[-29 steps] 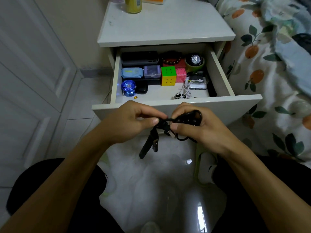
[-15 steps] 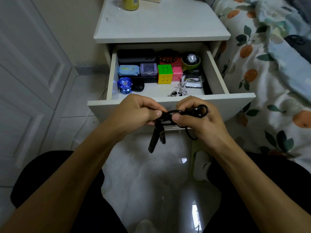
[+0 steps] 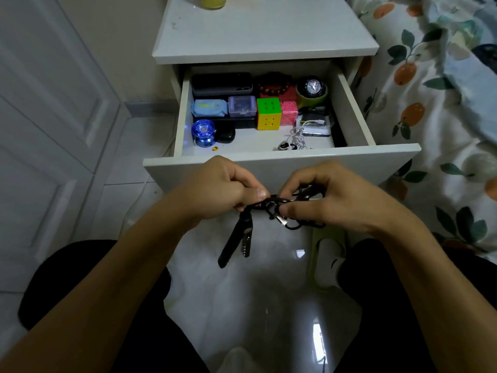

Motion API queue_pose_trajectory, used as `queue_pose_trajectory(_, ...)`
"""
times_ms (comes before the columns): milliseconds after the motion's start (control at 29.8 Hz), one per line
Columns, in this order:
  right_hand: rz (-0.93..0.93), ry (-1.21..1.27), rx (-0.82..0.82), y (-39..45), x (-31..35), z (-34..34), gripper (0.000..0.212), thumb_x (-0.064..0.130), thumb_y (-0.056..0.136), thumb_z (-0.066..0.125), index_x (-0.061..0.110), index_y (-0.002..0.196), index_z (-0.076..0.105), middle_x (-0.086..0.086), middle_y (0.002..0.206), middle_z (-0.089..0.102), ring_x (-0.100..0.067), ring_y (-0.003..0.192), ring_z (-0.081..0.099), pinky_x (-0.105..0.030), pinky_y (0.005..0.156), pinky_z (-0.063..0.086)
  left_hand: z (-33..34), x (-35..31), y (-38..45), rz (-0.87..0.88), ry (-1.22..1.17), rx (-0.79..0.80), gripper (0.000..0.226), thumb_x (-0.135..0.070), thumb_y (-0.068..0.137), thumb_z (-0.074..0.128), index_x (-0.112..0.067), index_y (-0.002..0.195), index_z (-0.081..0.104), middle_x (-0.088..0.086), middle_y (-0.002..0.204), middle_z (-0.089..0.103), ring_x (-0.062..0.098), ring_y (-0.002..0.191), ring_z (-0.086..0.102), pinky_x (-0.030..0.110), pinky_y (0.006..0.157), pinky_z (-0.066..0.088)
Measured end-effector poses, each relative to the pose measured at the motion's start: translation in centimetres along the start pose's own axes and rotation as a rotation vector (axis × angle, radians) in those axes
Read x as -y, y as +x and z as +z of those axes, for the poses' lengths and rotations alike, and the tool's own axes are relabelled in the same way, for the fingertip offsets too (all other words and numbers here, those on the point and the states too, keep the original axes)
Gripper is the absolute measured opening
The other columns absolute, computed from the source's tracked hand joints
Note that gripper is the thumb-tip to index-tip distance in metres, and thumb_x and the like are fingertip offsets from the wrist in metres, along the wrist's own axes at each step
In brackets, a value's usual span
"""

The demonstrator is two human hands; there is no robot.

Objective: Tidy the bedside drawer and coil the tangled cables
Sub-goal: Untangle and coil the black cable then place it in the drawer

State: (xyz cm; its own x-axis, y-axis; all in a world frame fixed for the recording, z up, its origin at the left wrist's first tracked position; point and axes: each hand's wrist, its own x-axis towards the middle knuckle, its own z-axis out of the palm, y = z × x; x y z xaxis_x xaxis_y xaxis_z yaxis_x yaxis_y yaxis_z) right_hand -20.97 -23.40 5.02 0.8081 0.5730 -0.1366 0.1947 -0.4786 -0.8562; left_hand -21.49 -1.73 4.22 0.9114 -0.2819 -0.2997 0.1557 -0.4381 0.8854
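left hand [image 3: 215,189], right hand [image 3: 330,197], both pinching black cable [image 3: 271,204]

Two bare forearms come up from the bottom corners of the frame, uncovered from the lower edge to the wrists, with no sleeve, watch, bracelet or ring showing on either. The left hand [image 3: 223,189] and the right hand [image 3: 330,197] are also bare, with short, unpainted nails on the thumbs (the other nails are mostly hidden). Both legs are clothed in plain black fabric [image 3: 88,281], matte and without any visible pattern, seam or logo; it shows on the left side and again on the right. A pale green and white slipper [image 3: 325,262] shows beside the right leg, its upper white, its sole edge light green.
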Motion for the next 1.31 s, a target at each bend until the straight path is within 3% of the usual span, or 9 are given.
queue_pose_trajectory(134, -0.098, -0.184, -0.102, -0.1, 0.1, 1.0, 0.004, 0.018, 0.085, 0.072, 0.017, 0.085, 0.069, 0.006, 0.08, 0.07, -0.011, 0.077, 0.067, -0.041, 0.074, 0.054, 0.1, -0.3, 0.1, -0.005, 0.049, -0.091, 0.019, -0.009, 0.088, 0.068, -0.021, 0.077, 0.077, -0.006, 0.072, 0.074, 0.004, 0.067, 0.066, 0.012, 0.06, 0.051)
queue_pose_trajectory(302, -0.273, -0.159, -0.351, -0.3, 0.1, 1.7, 0.004, 0.008, 0.084, 0.074, 0.008, 0.085, 0.07, -0.002, 0.084, 0.067, -0.017, 0.078, 0.063, -0.038, 0.069, 0.05, 0.6, -1.1, 0.6, -0.086, -0.166, -0.171, 0.018, -0.004, 0.091, 0.063, -0.011, 0.078, 0.074, 0.007, 0.082, 0.072, 0.018, 0.072, 0.064, 0.022, 0.065, 0.059)
queue_pose_trajectory(402, -0.424, -0.295, -0.492, -0.1, -0.2, 2.1, 0.006, 0.006, 0.083, 0.074, 0.001, 0.086, 0.07, -0.008, 0.086, 0.067, -0.02, 0.077, 0.063, -0.036, 0.067, 0.051, 0.9, -1.2, 0.8, -0.095, -0.312, -0.192, 0.016, -0.004, 0.092, 0.061, -0.008, 0.083, 0.073, 0.01, 0.086, 0.07, 0.019, 0.076, 0.063, 0.025, 0.07, 0.06)
queue_pose_trajectory(536, -0.538, -0.439, -0.641, -0.2, -0.6, 2.6, 0.01, 0.006, 0.086, 0.071, -0.002, 0.085, 0.066, -0.013, 0.085, 0.064, -0.026, 0.076, 0.062, -0.038, 0.064, 0.05, 1.3, -0.9, 0.7, -0.014, -0.461, -0.161, 0.024, -0.007, 0.096, 0.056, -0.011, 0.081, 0.074, 0.004, 0.083, 0.07, 0.014, 0.079, 0.065, 0.022, 0.07, 0.055)
queue_pose_trajectory(603, -0.549, -0.441, -0.674, -0.2, -0.8, 2.7, 0.011, 0.006, 0.087, 0.069, -0.003, 0.084, 0.065, -0.014, 0.085, 0.063, -0.027, 0.075, 0.06, -0.037, 0.064, 0.049, 1.0, -0.7, 0.6, 0.072, -0.395, -0.145, 0.023, -0.008, 0.096, 0.057, -0.015, 0.082, 0.074, 0.0, 0.082, 0.071, 0.013, 0.081, 0.068, 0.023, 0.07, 0.056)
queue_pose_trajectory(771, -0.479, -0.251, -0.673, -0.4, -1.0, 2.3, 0.01, 0.007, 0.088, 0.068, -0.002, 0.086, 0.065, -0.011, 0.085, 0.063, -0.023, 0.076, 0.06, -0.039, 0.065, 0.048, -1.1, -0.7, 0.2, 0.163, -0.147, 0.0, 0.018, -0.011, 0.093, 0.061, -0.023, 0.091, 0.075, 0.012, 0.096, 0.071, 0.021, 0.091, 0.068, 0.023, 0.072, 0.055)
queue_pose_trajectory(1005, -0.307, 0.077, -0.495, -0.4, -0.9, 2.5, 0.009, 0.015, 0.087, 0.069, 0.006, 0.087, 0.065, -0.006, 0.086, 0.063, -0.026, 0.079, 0.061, -0.049, 0.07, 0.049, -0.6, -0.3, 0.1, 0.017, -0.349, -0.049, 0.028, 0.003, 0.088, 0.062, -0.015, 0.077, 0.08, 0.009, 0.086, 0.075, 0.02, 0.087, 0.072, 0.025, 0.078, 0.058)
queue_pose_trajectory(1140, -0.378, -0.097, -0.342, -0.5, -0.9, 1.9, 0.018, 0.018, 0.082, 0.077, 0.008, 0.086, 0.063, -0.005, 0.087, 0.06, -0.024, 0.08, 0.059, -0.044, 0.069, 0.048, -0.4, -0.1, 0.0, 0.003, -0.3, -0.173, 0.032, -0.001, 0.088, 0.065, -0.024, 0.071, 0.08, 0.002, 0.083, 0.076, 0.015, 0.086, 0.073, 0.022, 0.076, 0.058)
queue_pose_trajectory(1307, -0.519, -0.299, -0.452, -0.1, -1.2, 2.7, 0.013, 0.009, 0.088, 0.071, 0.002, 0.084, 0.061, -0.008, 0.082, 0.058, -0.024, 0.073, 0.054, -0.036, 0.063, 0.043, -0.2, -0.2, -0.1, -0.024, -0.341, -0.239, 0.031, -0.001, 0.088, 0.066, -0.022, 0.069, 0.079, 0.003, 0.081, 0.077, 0.015, 0.082, 0.074, 0.018, 0.068, 0.056)
